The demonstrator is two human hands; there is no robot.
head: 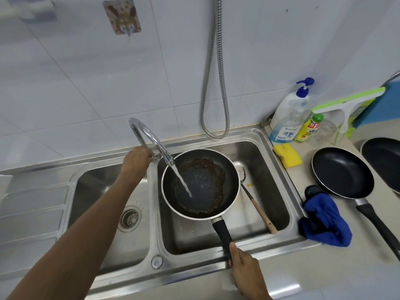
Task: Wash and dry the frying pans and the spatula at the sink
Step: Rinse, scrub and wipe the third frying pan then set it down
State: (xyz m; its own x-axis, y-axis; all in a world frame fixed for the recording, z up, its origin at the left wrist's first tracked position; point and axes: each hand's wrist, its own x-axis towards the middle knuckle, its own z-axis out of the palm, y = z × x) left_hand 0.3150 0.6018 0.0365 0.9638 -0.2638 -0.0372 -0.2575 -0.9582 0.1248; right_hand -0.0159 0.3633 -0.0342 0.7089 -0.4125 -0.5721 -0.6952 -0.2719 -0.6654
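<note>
Running from the faucet [149, 137], water lands in the dirty frying pan [207, 180] over a brown greasy ring, above the right basin [272, 191]; the spatula [257, 210] lies in that basin beside it. White tiled wall [86, 83]; the counter holds a black pan [343, 172], a second pan [383, 165], blue cloth [324, 221] and yellow sponge [287, 158]. Right hand [246, 276] wraps the pan handle [221, 231] at its end, thumb on top; left hand [136, 159] curls round the tap lever [156, 156].

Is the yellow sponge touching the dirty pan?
Apart. The head view shows the yellow sponge outside the sink, with bare sink wall between it and the dirty pan.
</note>
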